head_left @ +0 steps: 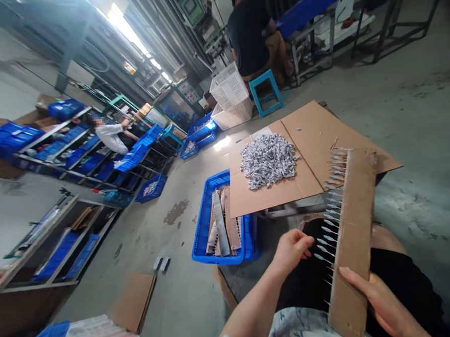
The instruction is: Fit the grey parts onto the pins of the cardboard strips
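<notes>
Steel racking (51,153) loaded with blue bins is noted at 10 o'clock; a seated co-worker (249,38) at 12 o'clock. Control panel (188,90) labels at 11 o'clock are too small to read. A cardboard sheet (309,145) at 1 o'clock is heaped with silver wrapped pieces (268,160), its corner over a blue crate (204,224) of cardboard offcuts (223,223). A cardboard strip (353,242) studded with pointed grey pieces (330,231) is gripped by the right hand (383,300) at 3 o'clock. Left hand (291,252) is half-curled just beside those pieces; any hold cannot be told.
</notes>
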`<state>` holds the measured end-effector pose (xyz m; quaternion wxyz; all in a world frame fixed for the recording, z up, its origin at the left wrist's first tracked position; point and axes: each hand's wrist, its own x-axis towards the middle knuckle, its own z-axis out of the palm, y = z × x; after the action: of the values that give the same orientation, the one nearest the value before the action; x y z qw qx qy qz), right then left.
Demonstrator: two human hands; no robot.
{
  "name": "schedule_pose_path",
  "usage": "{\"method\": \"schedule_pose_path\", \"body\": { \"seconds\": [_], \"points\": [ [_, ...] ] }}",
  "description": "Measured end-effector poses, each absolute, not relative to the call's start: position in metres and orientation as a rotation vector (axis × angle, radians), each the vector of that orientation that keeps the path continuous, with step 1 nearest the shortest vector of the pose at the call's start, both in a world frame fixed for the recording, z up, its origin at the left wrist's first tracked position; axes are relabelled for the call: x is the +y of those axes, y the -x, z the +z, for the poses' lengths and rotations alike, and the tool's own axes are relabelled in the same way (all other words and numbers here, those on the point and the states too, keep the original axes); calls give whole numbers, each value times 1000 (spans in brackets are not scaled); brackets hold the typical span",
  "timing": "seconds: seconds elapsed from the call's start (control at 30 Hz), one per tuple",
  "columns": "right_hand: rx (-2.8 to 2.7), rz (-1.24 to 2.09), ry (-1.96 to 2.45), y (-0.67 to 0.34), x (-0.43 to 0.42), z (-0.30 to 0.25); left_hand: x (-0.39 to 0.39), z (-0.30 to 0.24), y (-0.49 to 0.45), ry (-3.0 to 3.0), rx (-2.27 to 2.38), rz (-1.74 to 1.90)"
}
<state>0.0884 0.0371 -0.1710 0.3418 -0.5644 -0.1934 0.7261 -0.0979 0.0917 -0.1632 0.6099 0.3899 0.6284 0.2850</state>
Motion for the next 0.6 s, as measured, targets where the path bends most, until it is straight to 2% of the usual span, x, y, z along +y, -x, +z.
{"method": "schedule_pose_path", "body": {
  "seconds": [0.17, 0.33, 0.47, 0.6],
  "points": [
    [-471, 2042, 1384, -97, 35, -202, 174, -133, 146, -1499, 2042, 782],
    [-452, 2083, 1330, -98, 34, -223, 239, -120, 162, -1607, 2171, 747],
    [-489, 2060, 1307, -96, 30, -219, 243, -119, 156, -1649, 2178, 701],
    [-463, 2066, 1310, -90, 25, -207, 195, -111, 143, -1613, 2078, 721]
  ]
}}
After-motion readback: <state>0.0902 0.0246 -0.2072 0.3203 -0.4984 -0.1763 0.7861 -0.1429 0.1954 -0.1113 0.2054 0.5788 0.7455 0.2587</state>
